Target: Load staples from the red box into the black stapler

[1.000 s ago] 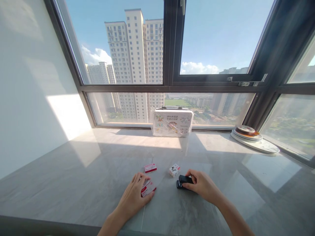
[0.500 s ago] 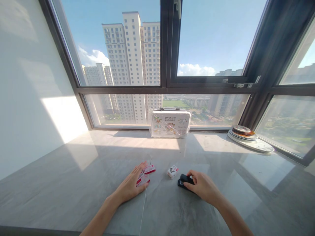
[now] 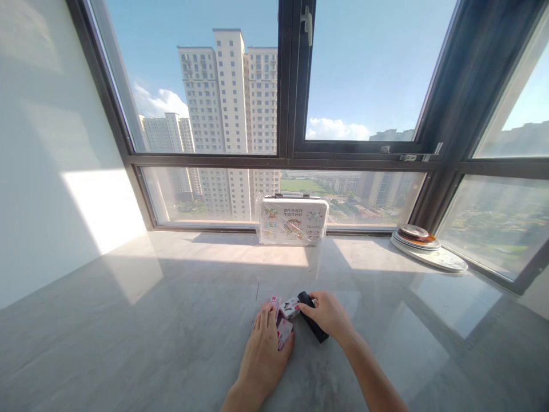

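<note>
Glossy grey stone sill (image 3: 128,320), left hand (image 3: 265,355) on small cardboard boxes (image 3: 283,333), right hand (image 3: 329,313) seemingly gripping black stapler (image 3: 315,329)

Loads of open grey countertop (image 3: 128,320) off to the left and front-right, nothing to dodge there. Gets cramped in the middle though: small red-and-white boxes (image 3: 285,320) and black stapler (image 3: 312,323) bunched right between left hand (image 3: 263,355) and right hand (image 3: 328,315). Further back, printed tin case (image 3: 293,220) against the window and stacked plates (image 3: 424,246) in the right corner.

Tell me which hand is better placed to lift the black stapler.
Right. The right hand already rests on the stapler, fingers over its far end. The left hand lies on the red-and-white box beside it.
</note>
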Demonstrator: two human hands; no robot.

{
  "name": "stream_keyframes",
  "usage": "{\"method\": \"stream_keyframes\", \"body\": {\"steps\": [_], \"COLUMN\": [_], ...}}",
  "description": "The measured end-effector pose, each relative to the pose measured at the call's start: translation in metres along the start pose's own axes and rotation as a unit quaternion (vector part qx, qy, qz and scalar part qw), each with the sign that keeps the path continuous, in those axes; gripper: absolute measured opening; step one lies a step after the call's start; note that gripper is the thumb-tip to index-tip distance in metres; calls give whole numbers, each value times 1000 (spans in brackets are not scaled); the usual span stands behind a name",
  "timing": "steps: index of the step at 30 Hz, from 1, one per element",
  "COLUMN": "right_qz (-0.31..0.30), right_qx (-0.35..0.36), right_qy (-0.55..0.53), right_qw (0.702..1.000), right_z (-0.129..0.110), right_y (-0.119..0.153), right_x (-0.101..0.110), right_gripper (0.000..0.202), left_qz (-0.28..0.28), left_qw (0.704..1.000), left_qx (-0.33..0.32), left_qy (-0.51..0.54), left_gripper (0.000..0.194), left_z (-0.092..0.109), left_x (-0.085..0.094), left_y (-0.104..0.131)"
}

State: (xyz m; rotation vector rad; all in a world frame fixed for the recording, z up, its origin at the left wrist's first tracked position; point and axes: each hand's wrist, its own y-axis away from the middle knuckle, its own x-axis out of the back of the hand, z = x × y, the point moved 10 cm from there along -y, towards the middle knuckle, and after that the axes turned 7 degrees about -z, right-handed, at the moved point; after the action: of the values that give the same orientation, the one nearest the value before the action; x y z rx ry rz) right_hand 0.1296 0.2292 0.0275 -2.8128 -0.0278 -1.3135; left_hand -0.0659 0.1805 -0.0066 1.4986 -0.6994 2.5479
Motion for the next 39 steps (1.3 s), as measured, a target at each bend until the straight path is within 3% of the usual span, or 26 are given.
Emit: {"method": "stream_keyframes", "body": {"steps": [6, 14, 19, 21, 23, 27, 31, 34, 39], "right_qz": [-14, -2, 19, 9, 1, 11, 28, 16, -7], "right_qx": [8, -5, -48, -67, -75, -79, -93, -87, -67], "right_qy": [-83, -197, -261, -286, -296, -288, -276, -293, -332], "right_qw": [996, 980, 964, 956, 952, 954, 956, 952, 941], "right_z": [-1, 13, 39, 49, 54, 55, 54, 52, 43], "right_y": [3, 43, 79, 94, 106, 122, 125, 120, 109], "right_x": [-7, -21, -31, -39, -45, -47, -43, -46, -61], "right_gripper": [37, 58, 67, 72, 75, 78, 81, 80, 78], "left_qz": [9, 0, 5, 8, -15, -114, -193, -186, -107], "left_qw": [1000, 1000, 999, 999, 1000, 987, 962, 964, 985], "left_qx": [-1, -21, 36, 51, 23, -90, -166, -157, -86], "left_qy": [-6, 7, 8, 3, 12, 70, 96, 103, 107], "left_gripper": [56, 59, 66, 66, 68, 77, 73, 63, 54], "left_z": [14, 18, -9, -22, -25, -3, 30, 43, 46], "left_x": [0, -3, 2, 10, 17, 29, 29, 21, -1], "left_y": [-9, 15, 30, 26, 12, -17, -15, -2, 16]}}
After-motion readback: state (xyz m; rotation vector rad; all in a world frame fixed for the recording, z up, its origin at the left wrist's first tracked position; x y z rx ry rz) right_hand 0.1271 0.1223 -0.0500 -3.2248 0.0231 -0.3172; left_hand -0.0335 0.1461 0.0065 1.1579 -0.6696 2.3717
